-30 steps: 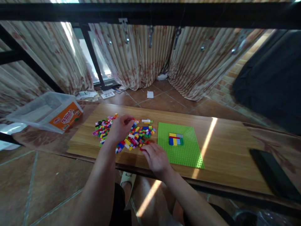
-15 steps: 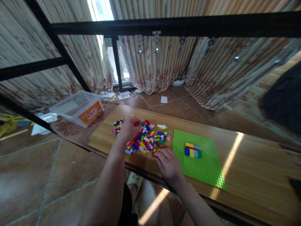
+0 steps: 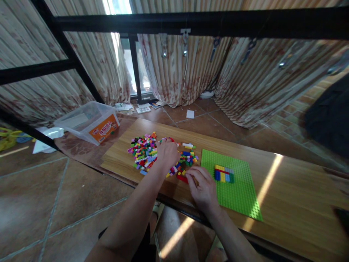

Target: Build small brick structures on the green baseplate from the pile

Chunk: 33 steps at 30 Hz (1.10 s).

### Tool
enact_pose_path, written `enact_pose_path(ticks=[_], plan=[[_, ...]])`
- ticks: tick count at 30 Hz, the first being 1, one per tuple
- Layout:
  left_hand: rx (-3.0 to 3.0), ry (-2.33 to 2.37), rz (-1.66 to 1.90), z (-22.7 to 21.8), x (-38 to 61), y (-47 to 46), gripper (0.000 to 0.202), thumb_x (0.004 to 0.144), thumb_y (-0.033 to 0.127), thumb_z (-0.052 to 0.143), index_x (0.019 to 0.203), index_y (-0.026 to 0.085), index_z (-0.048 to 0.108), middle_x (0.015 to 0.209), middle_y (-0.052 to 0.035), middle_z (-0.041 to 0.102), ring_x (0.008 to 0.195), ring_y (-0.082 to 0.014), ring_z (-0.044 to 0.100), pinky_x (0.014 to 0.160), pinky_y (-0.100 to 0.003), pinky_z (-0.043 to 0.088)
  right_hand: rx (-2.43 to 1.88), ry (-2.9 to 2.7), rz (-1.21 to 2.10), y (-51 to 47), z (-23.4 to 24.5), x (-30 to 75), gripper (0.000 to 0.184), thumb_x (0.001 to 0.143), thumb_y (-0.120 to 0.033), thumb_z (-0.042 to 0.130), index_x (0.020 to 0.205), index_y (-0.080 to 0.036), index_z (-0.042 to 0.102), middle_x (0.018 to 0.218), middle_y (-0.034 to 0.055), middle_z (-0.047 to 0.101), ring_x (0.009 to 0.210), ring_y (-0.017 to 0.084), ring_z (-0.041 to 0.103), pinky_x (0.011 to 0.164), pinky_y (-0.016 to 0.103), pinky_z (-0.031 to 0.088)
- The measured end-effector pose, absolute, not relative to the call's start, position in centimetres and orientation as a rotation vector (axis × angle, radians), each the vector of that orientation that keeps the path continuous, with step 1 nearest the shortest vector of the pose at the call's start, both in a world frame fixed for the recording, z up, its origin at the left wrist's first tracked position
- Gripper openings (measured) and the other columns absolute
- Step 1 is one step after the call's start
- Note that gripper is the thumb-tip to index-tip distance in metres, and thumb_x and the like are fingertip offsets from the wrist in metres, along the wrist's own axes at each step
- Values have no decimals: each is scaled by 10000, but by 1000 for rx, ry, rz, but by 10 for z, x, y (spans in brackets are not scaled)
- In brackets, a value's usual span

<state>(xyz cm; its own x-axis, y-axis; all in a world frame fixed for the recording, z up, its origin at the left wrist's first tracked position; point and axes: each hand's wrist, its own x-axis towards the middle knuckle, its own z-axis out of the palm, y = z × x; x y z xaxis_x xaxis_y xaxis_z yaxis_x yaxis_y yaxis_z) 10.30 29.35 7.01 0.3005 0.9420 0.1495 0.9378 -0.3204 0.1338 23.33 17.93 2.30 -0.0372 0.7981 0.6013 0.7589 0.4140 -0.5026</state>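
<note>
A loose pile of small coloured toy bricks (image 3: 144, 148) lies on the wooden board. My left hand (image 3: 167, 153) is over the right part of this pile, its fingers pointing down and mostly hidden behind the back of the hand. At the pile's near right edge, my right hand (image 3: 203, 183) has thumb and forefinger pinched together; what is between them is too small to make out. A red piece (image 3: 182, 178) lies just left of those fingertips. To the right, a green baseplate (image 3: 237, 194) carries a block of yellow, blue, red, light blue and green bricks (image 3: 224, 174).
A clear plastic box (image 3: 84, 125) with an orange label stands left of the wooden board (image 3: 289, 193). Black metal bars (image 3: 174, 22) cross in front of the curtains. Papers (image 3: 143, 109) lie on the floor behind. A dark rounded object (image 3: 329, 112) is at the far right.
My left hand has moved right across the pile, uncovering its left part. My right hand has shifted slightly right, and the red piece beside its fingertips shows more.
</note>
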Motion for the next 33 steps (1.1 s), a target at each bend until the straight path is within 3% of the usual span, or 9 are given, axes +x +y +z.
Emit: enact_pose_path(ticks=[9,15,23,28,33], plan=[[2495,1789,215,64,108,292,214,788,180,531,918,166,701,1080,-140,610,1058,-307,535,926,-487,424,-1381,-1726,106,177,28,242,106,905,-194,546,895,-205,651,920,53,663,881,180,602,808,347,504],[2479,1766,308,67,104,295,185,806,161,520,899,161,680,1048,-129,629,1050,-277,557,914,-421,450,-1393,-1642,105,175,34,250,116,902,-212,545,875,-212,658,894,49,662,861,175,609,796,339,507],[2219,1081,756,83,122,285,133,857,179,502,958,169,588,876,-31,677,794,-150,630,754,-273,493,-1505,-1257,257,172,44,277,185,900,-331,534,914,-203,667,854,54,686,793,175,623,746,335,515],[2218,790,769,76,162,254,87,865,186,515,891,191,598,851,-10,667,797,-136,623,756,-253,484,-1428,-1096,503,166,45,302,291,843,-409,606,1024,-186,653,867,49,698,764,163,639,705,306,528],[2217,719,734,67,189,229,95,878,188,512,894,199,604,900,-20,675,867,-143,630,807,-264,488,-1425,-1171,589,151,45,327,218,832,-384,625,944,-209,692,862,31,719,800,166,660,756,312,528]])
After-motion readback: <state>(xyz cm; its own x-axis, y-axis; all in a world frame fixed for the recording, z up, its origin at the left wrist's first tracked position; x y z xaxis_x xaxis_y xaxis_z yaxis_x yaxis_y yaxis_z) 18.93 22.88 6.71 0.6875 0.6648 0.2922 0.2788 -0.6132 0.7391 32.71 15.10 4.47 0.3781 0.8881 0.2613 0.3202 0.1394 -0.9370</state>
